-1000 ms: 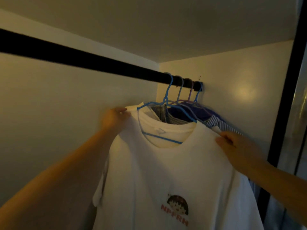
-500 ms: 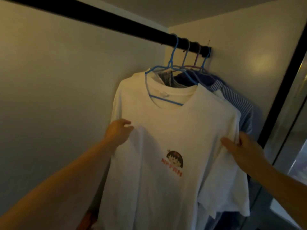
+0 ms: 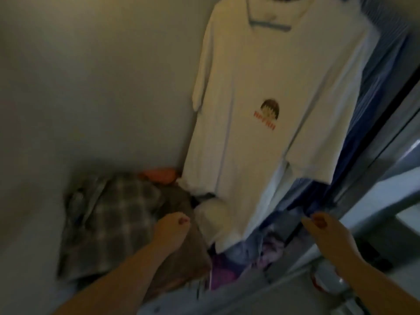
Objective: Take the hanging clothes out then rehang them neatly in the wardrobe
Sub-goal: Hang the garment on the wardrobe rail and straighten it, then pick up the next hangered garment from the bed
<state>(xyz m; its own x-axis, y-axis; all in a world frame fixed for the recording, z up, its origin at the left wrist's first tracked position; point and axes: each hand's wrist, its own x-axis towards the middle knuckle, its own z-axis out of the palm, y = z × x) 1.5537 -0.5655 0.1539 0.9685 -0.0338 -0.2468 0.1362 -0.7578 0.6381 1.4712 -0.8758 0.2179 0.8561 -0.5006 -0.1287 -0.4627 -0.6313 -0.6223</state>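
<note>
T-shirt [image 3: 268, 92] hangs above; below its hem, my left hand [image 3: 171, 228] and right hand [image 3: 322, 228] curl loosely, holding nothing.

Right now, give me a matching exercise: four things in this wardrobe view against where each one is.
Things
1. white T-shirt
2. plaid garment
3. orange item
4. blue striped shirt

Places
A. lying in the pile on the wardrobe floor, left of the left hand
B. hanging behind the front garment, on its right side
C. at the back corner of the floor, by the wall
D. hanging at the front on a blue hanger

Pairs: 1-D, 2-A, 3-C, 4-B
</note>
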